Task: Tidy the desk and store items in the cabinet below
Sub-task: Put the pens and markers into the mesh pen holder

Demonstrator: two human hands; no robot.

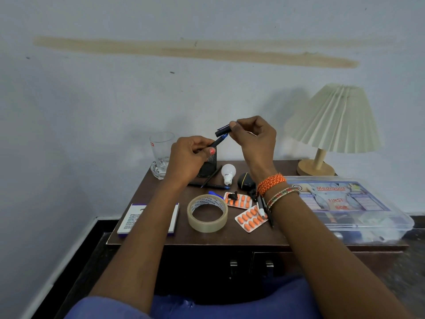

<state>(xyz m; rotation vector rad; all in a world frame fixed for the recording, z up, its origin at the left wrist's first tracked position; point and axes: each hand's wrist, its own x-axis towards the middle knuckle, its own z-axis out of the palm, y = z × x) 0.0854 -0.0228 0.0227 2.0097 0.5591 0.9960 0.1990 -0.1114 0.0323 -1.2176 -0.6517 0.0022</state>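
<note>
A pale wall with a long tan smear stood behind a small dark wooden table [161,236], with cabinet doors [230,268] below its front edge. Above the table the person held both hands up: the left hand [188,157] had its grip curled round the barrel of a blue pen [218,140], tip pointing up toward the right, while the right hand [253,137] pinched the pen's dark cap [222,131] just beside that tip, apart from it. Under the left hand stood a black mesh pen holder [208,168], with a drinking glass [161,153] to its left. On the table lay more pens [209,186], a white bulb [227,174], a tape roll [207,212], two blister strips of orange tablets [250,217], a white box [128,221], a clear first-aid box [345,201] and a pleated lamp [331,120].
</note>
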